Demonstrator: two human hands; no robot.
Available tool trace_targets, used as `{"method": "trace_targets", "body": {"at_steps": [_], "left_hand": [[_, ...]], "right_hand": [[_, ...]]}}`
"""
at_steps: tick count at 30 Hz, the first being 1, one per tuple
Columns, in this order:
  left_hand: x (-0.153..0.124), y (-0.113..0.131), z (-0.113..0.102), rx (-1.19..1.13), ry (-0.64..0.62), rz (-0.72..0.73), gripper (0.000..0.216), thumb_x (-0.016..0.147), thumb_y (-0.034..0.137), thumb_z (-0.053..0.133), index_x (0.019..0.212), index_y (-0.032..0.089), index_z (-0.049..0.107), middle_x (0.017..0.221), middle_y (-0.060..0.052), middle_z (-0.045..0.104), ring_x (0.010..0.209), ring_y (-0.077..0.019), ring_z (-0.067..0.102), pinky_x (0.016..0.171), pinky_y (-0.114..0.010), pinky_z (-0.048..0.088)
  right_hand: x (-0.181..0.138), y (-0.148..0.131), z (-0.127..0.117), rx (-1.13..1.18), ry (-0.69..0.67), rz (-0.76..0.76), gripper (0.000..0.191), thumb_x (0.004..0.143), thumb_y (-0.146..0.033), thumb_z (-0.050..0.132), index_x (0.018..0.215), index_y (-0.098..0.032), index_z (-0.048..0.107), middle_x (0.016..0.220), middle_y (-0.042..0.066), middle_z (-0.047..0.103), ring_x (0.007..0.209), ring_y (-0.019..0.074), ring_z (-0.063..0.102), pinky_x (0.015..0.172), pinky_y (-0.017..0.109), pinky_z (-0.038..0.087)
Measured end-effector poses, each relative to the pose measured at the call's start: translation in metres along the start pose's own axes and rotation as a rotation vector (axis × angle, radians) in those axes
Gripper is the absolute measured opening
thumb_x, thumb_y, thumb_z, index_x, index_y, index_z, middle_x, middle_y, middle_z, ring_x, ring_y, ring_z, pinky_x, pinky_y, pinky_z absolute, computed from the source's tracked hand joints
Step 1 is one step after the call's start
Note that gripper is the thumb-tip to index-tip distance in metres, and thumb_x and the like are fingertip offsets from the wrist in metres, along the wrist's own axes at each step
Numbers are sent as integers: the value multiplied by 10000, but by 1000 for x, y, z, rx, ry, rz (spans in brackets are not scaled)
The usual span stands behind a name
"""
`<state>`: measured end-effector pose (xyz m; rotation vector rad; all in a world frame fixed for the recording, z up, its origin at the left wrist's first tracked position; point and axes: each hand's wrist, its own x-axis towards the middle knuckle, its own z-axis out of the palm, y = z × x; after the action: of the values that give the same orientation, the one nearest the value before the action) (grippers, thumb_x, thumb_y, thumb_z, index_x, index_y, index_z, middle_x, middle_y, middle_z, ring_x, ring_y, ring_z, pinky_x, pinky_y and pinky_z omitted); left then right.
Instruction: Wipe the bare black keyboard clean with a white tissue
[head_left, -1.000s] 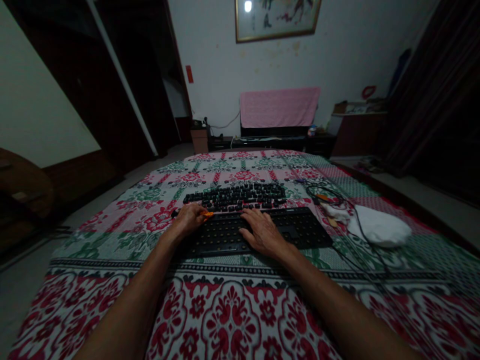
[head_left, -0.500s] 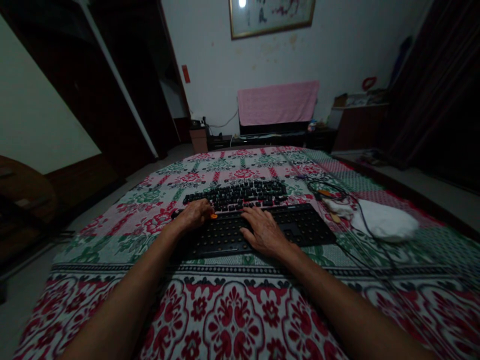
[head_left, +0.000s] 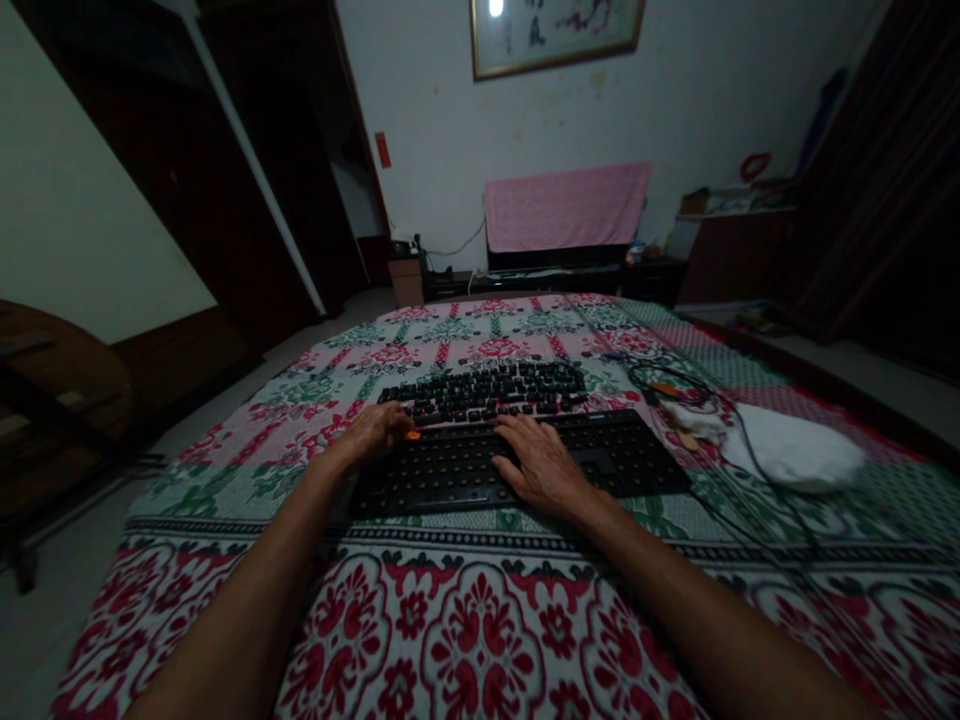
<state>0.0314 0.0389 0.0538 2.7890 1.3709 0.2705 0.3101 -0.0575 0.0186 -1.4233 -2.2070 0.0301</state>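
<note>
A black keyboard (head_left: 450, 475) with its keycaps off lies across the cloth in front of me, rows of small pale dots showing on it. Behind its far edge are rows of loose black keycaps (head_left: 487, 388). My left hand (head_left: 373, 432) is closed around a small orange tool (head_left: 412, 435) over the keyboard's upper left; its exact kind is hidden by the fingers. Resting flat on the keyboard right of its middle is my right hand (head_left: 541, 460), fingers stretched out and holding nothing.
To the right lie a white cloth bundle (head_left: 795, 448), a coiled black cable (head_left: 675, 375) and a wooden-coloured piece (head_left: 686, 438). A patterned bedspread (head_left: 480, 620) spreads under everything. Beyond it, a pink towel (head_left: 568, 208) hangs over a dark screen by the wall.
My left hand, with the orange tool, has moved slightly left along the keyboard's top edge. My right hand stays on the keyboard. The whole view has shifted a little.
</note>
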Motion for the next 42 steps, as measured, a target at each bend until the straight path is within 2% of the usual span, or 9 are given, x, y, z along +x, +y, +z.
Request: {"method": "trace_targets", "body": {"at_steps": [6,8,13,18,28,32,35,40,42], "left_hand": [[-6,-5,-5,-121,74,-222,272,660,159,513,846,209,705,807,-27,649,728,-156,560,657,-234,420],[-3,-1,-3,-118,119,-247,273,681,156,504,862,200,703,806,-27,643,717,-149,563,651,-231,421],[6,20,10,-56,133,-47,249,735,153,489,866,202,694,829,-34,614,764,-139,555,685,-229,424],[9,28,17,36,96,33,307,745,98,443,889,199,694,826,-54,595,778,-159,541,686,-250,422],[2,14,7,32,47,-60,286,762,160,463,906,205,706,838,-54,621,746,-157,563,674,-246,420],[-2,5,4,52,26,-63,286,727,156,480,875,217,717,830,-45,645,742,-157,566,665,-237,416],[-5,-3,-2,20,6,-126,285,687,156,499,858,215,720,823,-31,664,754,-155,574,667,-223,424],[-10,-17,-8,-77,160,-334,339,671,159,478,918,202,706,858,-14,681,741,-138,590,666,-205,445],[-9,-17,-5,-93,199,-328,335,677,158,479,922,201,704,853,-15,681,734,-138,591,661,-206,446]], "right_hand": [[1,1,0,-20,4,-11,396,859,-349,447,1204,-164,507,1342,101,441,1243,247,344,1011,417,252],[1,1,1,-22,-2,-11,402,857,-353,450,1208,-165,504,1344,105,438,1247,242,340,1010,418,254],[1,1,2,-38,-15,-9,412,866,-372,424,1213,-164,500,1351,98,431,1256,241,331,1019,424,246],[1,2,3,-51,-14,-9,413,867,-373,422,1216,-167,500,1354,96,430,1258,249,330,1015,431,251],[1,1,0,-49,-11,-19,401,867,-360,418,1208,-169,505,1340,106,440,1244,244,346,1003,430,263],[1,1,0,-53,-16,-6,401,864,-364,425,1207,-172,506,1342,101,440,1246,247,344,1003,433,265],[0,1,0,-52,-16,-1,406,866,-372,421,1207,-170,505,1346,100,437,1249,249,343,1003,433,266],[0,1,1,-45,-22,8,411,862,-366,424,1218,-173,498,1356,99,426,1259,251,333,1015,439,251],[0,2,2,-45,-25,6,408,862,-363,424,1219,-179,497,1357,96,425,1263,247,327,1021,439,245]]}}
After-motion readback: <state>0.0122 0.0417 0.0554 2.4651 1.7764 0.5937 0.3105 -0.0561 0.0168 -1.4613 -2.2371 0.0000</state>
